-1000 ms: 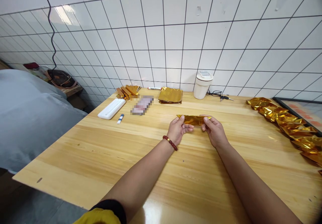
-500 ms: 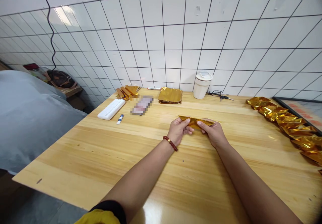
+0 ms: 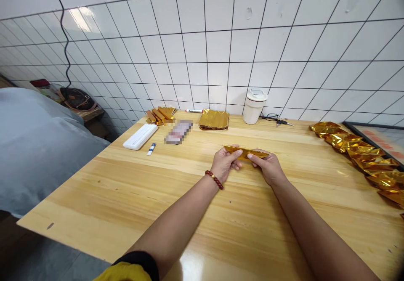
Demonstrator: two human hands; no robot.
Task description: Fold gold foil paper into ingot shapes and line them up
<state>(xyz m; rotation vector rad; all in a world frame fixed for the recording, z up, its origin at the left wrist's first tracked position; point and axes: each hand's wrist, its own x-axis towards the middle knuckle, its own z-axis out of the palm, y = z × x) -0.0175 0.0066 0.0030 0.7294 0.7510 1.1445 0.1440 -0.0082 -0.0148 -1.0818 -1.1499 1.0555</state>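
A narrow folded strip of gold foil paper lies low over the middle of the wooden table. My left hand, with a red bead bracelet at the wrist, pinches its left end. My right hand pinches the right part, thumb on top. Both hands are closed on the strip.
A stack of gold foil sheets lies at the back, with folded gold pieces to its left. A white cup, keys, a white box, a small tube and a marker are there. Crumpled gold pieces line the right edge. A person in grey stands left.
The gold strip has been flattened and lowered toward the table, and my fingers have closed further over it. My hands stay in nearly the same place.
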